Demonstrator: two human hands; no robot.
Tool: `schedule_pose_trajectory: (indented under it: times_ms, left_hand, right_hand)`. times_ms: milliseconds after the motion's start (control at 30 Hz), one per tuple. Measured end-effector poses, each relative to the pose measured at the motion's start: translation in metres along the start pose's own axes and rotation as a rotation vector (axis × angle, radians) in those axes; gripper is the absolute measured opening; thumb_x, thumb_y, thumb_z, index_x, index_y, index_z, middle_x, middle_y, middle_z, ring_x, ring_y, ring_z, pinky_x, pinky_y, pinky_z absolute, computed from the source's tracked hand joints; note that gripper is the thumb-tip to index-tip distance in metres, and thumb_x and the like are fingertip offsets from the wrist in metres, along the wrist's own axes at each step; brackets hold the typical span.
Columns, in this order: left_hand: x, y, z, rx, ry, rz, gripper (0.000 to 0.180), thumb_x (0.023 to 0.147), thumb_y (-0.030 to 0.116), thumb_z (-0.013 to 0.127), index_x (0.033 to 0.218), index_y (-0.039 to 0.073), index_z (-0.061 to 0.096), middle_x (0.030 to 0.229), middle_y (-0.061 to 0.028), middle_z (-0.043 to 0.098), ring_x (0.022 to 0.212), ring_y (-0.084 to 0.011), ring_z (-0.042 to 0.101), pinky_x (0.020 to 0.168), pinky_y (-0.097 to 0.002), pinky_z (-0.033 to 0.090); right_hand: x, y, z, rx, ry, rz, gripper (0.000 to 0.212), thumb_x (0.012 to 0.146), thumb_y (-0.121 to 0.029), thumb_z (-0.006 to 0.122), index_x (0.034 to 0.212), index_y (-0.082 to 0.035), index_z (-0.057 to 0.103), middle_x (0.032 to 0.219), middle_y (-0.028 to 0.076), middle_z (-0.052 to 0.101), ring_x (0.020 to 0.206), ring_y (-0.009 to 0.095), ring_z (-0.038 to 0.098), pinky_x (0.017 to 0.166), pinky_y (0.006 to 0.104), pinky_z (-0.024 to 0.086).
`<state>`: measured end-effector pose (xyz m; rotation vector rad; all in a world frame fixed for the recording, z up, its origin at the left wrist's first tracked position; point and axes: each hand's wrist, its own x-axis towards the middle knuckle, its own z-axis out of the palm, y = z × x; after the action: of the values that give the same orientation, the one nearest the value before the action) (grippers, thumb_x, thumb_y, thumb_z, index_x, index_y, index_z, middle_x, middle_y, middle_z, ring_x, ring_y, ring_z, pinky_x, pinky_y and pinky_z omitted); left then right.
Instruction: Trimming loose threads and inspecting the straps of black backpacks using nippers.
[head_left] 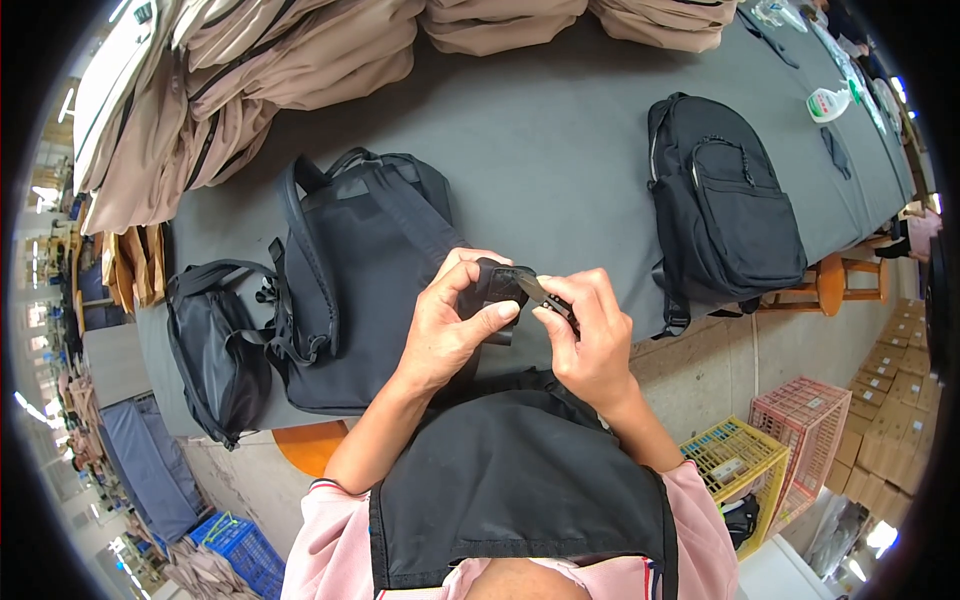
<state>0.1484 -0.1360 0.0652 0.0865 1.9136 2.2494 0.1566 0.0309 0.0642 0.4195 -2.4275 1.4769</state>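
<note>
My left hand (445,325) pinches a black strap end (505,284) with stitching on it, raised above the near edge of the table. In my right hand (590,338) is a small pair of thread snips (546,298), its blades angled toward the stitched part and close to or touching it. Beside my left hand lies a black backpack (370,270) with its shoulder straps facing up; one strap runs toward my fingers. A smaller black bag (222,345) lies left of it. Another black backpack (730,210) rests front side up to the right.
Piles of beige-pink bags (300,60) line the far side of the grey-covered table (540,130). A spray bottle (828,104) stands far right. Wooden stools (828,285), yellow (735,460) and pink crates (800,420), and cardboard boxes (890,400) are at the right, a blue crate (240,550) lower left.
</note>
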Motion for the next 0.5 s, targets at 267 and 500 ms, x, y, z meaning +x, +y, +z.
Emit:
schedule_pose_trajectory:
  times_ms: [267,500]
  left_hand:
    - [0.004,0.003,-0.004,0.15,-0.02,0.029,0.024,0.078,0.009,0.069,0.097,-0.001,0.058,0.106,-0.0052,0.051,0.095,-0.0136,0.052,0.079,-0.0261,0.046]
    - [-0.007,0.015,0.012,0.476,0.339,0.246,0.018,0.08,-0.002,0.051,0.096,-0.004,0.059,0.11,-0.0136,0.054,0.108,-0.0234,0.049,0.096,-0.0322,0.036]
  right_hand:
    - [0.002,-0.005,-0.006,-0.119,0.054,-0.06,0.028,0.073,-0.001,0.068,0.099,-0.003,0.059,0.082,0.01,0.057,0.064,0.026,0.06,0.054,0.0329,0.049]
    - [0.005,0.0,-0.007,0.385,-0.013,0.219,0.019,0.083,0.001,0.06,0.101,-0.002,0.058,0.09,0.006,0.053,0.066,0.011,0.054,0.058,0.0237,0.044]
